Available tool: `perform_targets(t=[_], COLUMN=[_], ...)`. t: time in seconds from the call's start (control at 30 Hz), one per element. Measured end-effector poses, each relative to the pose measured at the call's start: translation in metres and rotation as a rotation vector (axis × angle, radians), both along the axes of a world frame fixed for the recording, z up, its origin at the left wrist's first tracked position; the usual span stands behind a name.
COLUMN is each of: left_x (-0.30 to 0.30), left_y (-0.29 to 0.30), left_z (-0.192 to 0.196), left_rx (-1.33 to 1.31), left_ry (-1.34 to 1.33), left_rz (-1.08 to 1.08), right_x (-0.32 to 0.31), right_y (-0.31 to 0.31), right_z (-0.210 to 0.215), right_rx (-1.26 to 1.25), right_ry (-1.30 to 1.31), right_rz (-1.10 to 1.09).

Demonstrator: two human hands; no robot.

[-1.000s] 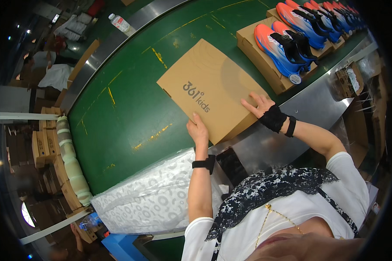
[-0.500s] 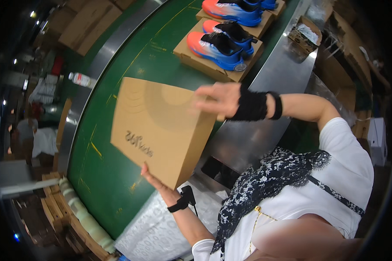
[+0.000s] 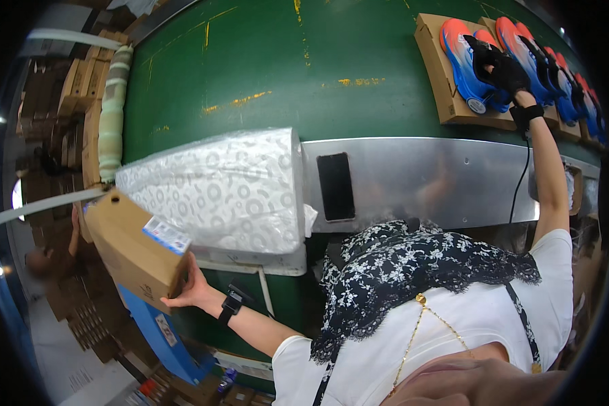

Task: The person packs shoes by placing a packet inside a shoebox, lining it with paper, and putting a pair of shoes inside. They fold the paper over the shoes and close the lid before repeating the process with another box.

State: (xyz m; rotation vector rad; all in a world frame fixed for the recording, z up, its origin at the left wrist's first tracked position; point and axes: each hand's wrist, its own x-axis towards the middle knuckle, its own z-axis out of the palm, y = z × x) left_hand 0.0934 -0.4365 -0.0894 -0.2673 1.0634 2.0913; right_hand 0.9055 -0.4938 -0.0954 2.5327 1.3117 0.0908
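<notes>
My left hand [image 3: 191, 289] grips the end of a closed brown cardboard shoe box [image 3: 134, 245] with a white and blue label, held low at my left side, off the belt. My right hand [image 3: 502, 68], in a black glove, reaches out to the far right and rests on a blue and orange sneaker [image 3: 468, 66] that lies in an open cardboard box [image 3: 437, 74] on the green conveyor belt [image 3: 284, 74]. Whether the fingers close around the shoe is hard to tell.
A stack of white patterned wrapping paper [image 3: 216, 186] lies on the belt's metal edge [image 3: 419, 183] next to a black phone [image 3: 335, 186]. More sneakers in boxes [image 3: 555, 68] line the belt to the right. Flat cardboard stacks [image 3: 74, 101] stand at the left; a blue stand [image 3: 159, 331] sits below.
The brown box has gone from flat on the belt, through being lifted with both hands, down to my left side in the left hand alone. My right hand has reached to the sneakers.
</notes>
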Motion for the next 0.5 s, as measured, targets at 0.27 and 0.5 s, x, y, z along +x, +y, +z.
perform_targets(t=[0.27,0.5], left_x=[0.068,0.235], left_y=[0.015,0.043], left_z=[-0.029,-0.037], left_rx=[-0.266,-0.091], left_ry=[0.263,0.943], left_rz=[-0.536,-1.501], right_x=[-0.152,-0.293], right_y=[-0.017,-0.022], right_z=[-0.007,0.034], right_rx=[-0.126,0.285], right_ry=[0.202,0.716], right_rz=[0.240,0.677])
